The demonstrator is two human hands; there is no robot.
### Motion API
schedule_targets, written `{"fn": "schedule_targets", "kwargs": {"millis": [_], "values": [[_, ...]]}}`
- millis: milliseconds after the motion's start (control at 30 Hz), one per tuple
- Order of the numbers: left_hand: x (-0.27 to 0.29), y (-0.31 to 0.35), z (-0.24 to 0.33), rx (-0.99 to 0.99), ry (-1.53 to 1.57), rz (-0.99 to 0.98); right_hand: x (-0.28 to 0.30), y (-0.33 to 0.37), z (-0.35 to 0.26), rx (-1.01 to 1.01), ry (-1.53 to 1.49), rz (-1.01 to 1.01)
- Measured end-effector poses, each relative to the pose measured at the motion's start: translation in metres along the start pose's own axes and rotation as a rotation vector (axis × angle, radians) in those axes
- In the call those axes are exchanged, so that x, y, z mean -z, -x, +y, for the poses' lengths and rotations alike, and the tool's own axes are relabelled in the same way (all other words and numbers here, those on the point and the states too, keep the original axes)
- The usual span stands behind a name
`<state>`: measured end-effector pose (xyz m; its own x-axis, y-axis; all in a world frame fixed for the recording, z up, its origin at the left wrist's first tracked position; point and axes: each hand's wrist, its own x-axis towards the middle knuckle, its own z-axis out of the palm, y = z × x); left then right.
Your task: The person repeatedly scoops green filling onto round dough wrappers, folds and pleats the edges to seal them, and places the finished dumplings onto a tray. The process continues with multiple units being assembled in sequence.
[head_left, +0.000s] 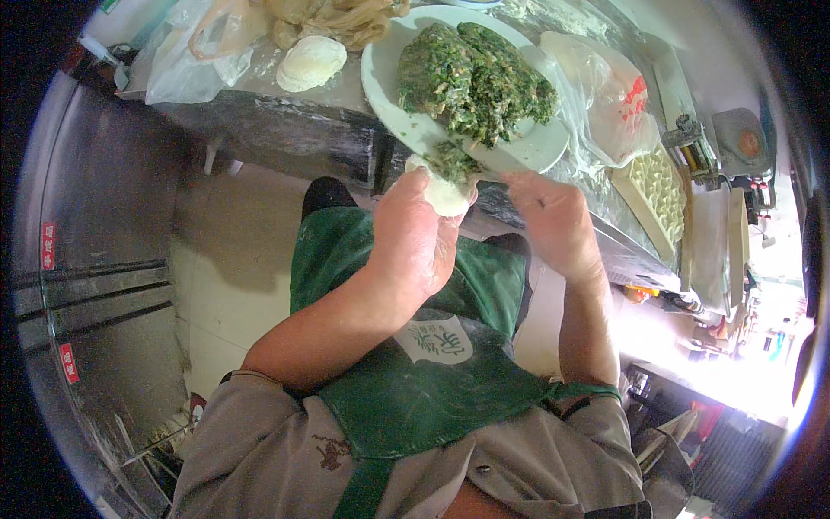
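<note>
Crumpled bags on a white-dusted tabletop [268, 89]
A tan plastic bag [333, 22] lies bunched at the far side — beside it, to the left, a clear plastic bag [199, 73]; well to the right, a translucent bag [605, 99] with red print. At far left stands a dark cabinet [112, 190] bearing red labels [48, 245] — pale floor [207, 320] beside it.

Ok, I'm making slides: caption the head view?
Left hand holding a pale dough wrapper with chopped green filling, near a round white plate heaped with more.

Filling [432, 65] lies on the plate [379, 82], dough [311, 63] left of it, a tray [641, 214], seemingly of dumplings [654, 186], right.
</note>
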<state>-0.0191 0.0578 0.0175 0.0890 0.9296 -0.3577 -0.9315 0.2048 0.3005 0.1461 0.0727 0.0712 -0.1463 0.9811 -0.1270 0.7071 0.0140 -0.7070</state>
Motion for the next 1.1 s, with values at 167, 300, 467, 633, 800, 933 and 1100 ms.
{"fn": "schedule_targets", "kwargs": {"millis": [167, 300, 467, 633, 800, 933, 1100], "values": [[-0.004, 0.001, 0.005, 0.0, 0.046, 0.015, -0.033, 0.023, 0.003, 0.331, 0.125, 0.183], [0.013, 0.0, 0.016, -0.013, 0.005, -0.007, -0.053, 0.037, -0.003, 0.312, 0.197, 0.14], [0.014, -0.005, 0.027, -0.019, -0.023, 0.088, -0.047, 0.037, 0.013, 0.443, -0.01, 0.226], [0.019, -0.008, 0.019, 0.024, -0.031, 0.007, -0.024, 0.033, 0.009, 0.187, -0.036, 0.287], [0.016, -0.007, 0.012, 0.042, -0.068, -0.01, -0.035, 0.031, 0.008, 0.175, 0.028, 0.297], [0.011, -0.007, 0.011, 0.047, -0.051, 0.057, -0.032, 0.027, 0.007, 0.32, 0.06, 0.314], [0.012, -0.008, 0.009, 0.082, -0.04, 0.052, -0.004, 0.021, 0.0, 0.04, 0.241, 0.261]]}}
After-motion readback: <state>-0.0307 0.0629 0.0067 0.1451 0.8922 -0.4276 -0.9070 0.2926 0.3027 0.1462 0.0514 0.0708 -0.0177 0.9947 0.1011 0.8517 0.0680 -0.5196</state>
